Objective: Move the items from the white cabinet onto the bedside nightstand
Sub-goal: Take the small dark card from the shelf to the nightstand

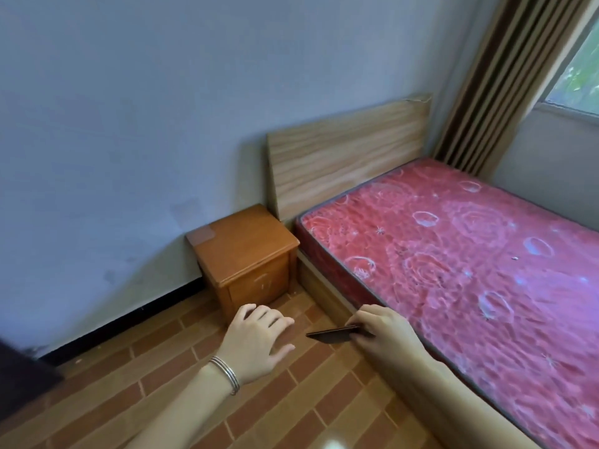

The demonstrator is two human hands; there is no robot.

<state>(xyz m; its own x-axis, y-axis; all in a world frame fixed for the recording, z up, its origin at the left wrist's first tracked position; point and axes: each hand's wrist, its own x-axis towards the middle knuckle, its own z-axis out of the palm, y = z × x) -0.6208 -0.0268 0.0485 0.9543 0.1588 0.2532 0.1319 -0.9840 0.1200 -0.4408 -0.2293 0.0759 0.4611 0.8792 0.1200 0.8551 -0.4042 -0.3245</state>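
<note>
A small orange-brown wooden nightstand [243, 244] stands against the wall, left of the bed, its top bare. My right hand [385, 328] is shut on a thin, flat dark item [334, 333], seen edge-on and held level above the floor, short of the nightstand. My left hand [257, 340], with bangles on the wrist, hovers just in front of the nightstand with fingers loosely spread and nothing in it. The white cabinet is out of sight.
A bed with a red patterned mattress [470, 264] and light wooden headboard [346, 157] fills the right. A striped curtain [505, 79] hangs beside a window. Brick-pattern tiled floor [181, 384] lies below. A dark object [19, 380] sits at the left edge.
</note>
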